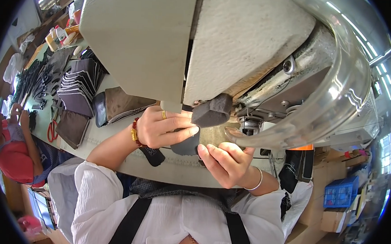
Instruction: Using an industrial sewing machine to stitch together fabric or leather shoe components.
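Observation:
My left hand (pixel 164 127), wearing a ring and a red and gold bracelet, is closed with its fingertips on a flat dark grey and olive fabric piece (pixel 211 135). From the right, my right hand (pixel 228 163), with a silver bangle, pinches the near edge of the same piece. The piece lies under the head of a sewing machine (pixel 252 50). Just above my left fingertips is a dark grey, felt-like block (pixel 211 111); whether it is fixed to the machine, I cannot tell. The needle area is hidden behind it.
Stacked dark fabric pieces (pixel 77 87) and a brown pile (pixel 125 104) lie on the left of the table. Red-handled scissors (pixel 52 130) lie beyond them. A clear curved tube (pixel 338 103) arches at right. A co-worker (pixel 19 157) sits far left; a blue crate (pixel 341 191) stands right.

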A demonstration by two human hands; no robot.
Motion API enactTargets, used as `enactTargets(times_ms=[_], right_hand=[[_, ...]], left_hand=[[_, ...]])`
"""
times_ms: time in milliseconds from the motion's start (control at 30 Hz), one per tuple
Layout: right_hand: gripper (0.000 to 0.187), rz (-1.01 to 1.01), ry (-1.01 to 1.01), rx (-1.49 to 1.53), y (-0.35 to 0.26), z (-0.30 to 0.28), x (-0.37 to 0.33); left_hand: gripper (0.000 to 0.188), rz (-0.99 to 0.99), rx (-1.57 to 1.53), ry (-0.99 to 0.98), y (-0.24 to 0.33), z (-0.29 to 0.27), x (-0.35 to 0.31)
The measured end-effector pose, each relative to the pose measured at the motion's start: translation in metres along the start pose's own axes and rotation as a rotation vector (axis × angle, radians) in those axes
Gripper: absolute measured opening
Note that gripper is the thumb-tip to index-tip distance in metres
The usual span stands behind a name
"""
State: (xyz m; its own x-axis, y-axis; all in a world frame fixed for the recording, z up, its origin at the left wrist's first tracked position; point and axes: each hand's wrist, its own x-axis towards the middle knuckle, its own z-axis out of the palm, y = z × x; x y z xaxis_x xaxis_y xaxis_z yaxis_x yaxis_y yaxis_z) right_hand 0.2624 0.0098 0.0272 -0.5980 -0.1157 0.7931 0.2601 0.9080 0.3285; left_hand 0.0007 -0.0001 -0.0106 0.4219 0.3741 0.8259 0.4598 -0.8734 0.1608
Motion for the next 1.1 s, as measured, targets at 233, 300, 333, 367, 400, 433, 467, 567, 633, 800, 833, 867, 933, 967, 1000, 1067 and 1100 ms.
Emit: enactTargets(times_ms=[233, 300, 333, 367, 400, 433, 467, 567, 633, 800, 833, 867, 933, 967, 1000, 1067, 1100], right_hand=[[0.033, 0.008, 0.014, -0.019, -0.001, -0.001, 0.005], [0.034, 0.008, 0.003, 0.005, 0.0, -0.002, 0.004], [0.034, 0.007, -0.003, 0.015, 0.0, -0.003, 0.004], [0.032, -0.011, -0.013, 0.015, 0.0, -0.003, 0.004], [0.031, -0.016, -0.015, 0.02, 0.0, -0.004, 0.004], [0.03, -0.028, -0.017, 0.021, 0.0, -0.003, 0.004], [0.029, -0.036, -0.019, 0.023, 0.0, -0.003, 0.004], [0.028, -0.055, -0.028, 0.041, 0.001, -0.001, 0.007], [0.028, -0.075, -0.022, 0.031, 0.002, -0.002, 0.009], [0.028, -0.209, -0.117, -0.044, 0.012, -0.006, 0.005], [0.028, -0.172, -0.102, -0.03, 0.013, -0.004, 0.003], [0.03, -0.177, -0.112, -0.047, 0.014, -0.001, 0.001], [0.034, -0.333, -0.164, -0.255, 0.018, 0.005, -0.005], [0.034, -0.522, -0.207, -0.501, 0.019, 0.012, -0.007], [0.035, -0.598, -0.185, -0.637, 0.023, 0.015, -0.01], [0.036, -0.7, -0.229, -0.657, 0.026, 0.019, -0.016], [0.036, -0.745, -0.256, -0.713, 0.026, 0.02, -0.019]], left_hand=[[0.019, 0.373, 0.349, -0.03, -0.003, -0.012, 0.01], [0.02, 0.432, 0.428, -0.024, 0.0, -0.016, 0.016], [0.02, 0.42, 0.394, -0.016, 0.002, -0.017, 0.018], [0.021, 0.419, 0.393, -0.022, 0.004, -0.017, 0.019], [0.021, 0.406, 0.416, -0.036, 0.007, -0.017, 0.02], [0.022, 0.376, 0.439, -0.058, 0.01, -0.017, 0.02], [0.023, 0.329, 0.388, -0.08, 0.012, -0.017, 0.021], [0.025, 0.293, 0.429, -0.071, 0.015, -0.019, 0.024], [0.027, 0.29, 0.375, -0.067, 0.017, -0.022, 0.028], [0.026, 0.204, 0.364, -0.11, 0.021, -0.025, 0.028], [0.026, 0.209, 0.402, -0.084, 0.018, -0.024, 0.024], [0.026, 0.197, 0.437, -0.063, 0.014, -0.019, 0.02], [0.025, 0.132, 0.421, -0.075, 0.004, -0.01, 0.006], [0.024, 0.081, 0.369, -0.111, -0.002, -0.004, -0.002], [0.024, -0.019, 0.261, -0.119, -0.007, 0.003, -0.01], [0.023, -0.218, 0.043, -0.101, -0.014, 0.017, -0.022], [0.023, -0.183, 0.09, -0.113, -0.017, 0.015, -0.028]])
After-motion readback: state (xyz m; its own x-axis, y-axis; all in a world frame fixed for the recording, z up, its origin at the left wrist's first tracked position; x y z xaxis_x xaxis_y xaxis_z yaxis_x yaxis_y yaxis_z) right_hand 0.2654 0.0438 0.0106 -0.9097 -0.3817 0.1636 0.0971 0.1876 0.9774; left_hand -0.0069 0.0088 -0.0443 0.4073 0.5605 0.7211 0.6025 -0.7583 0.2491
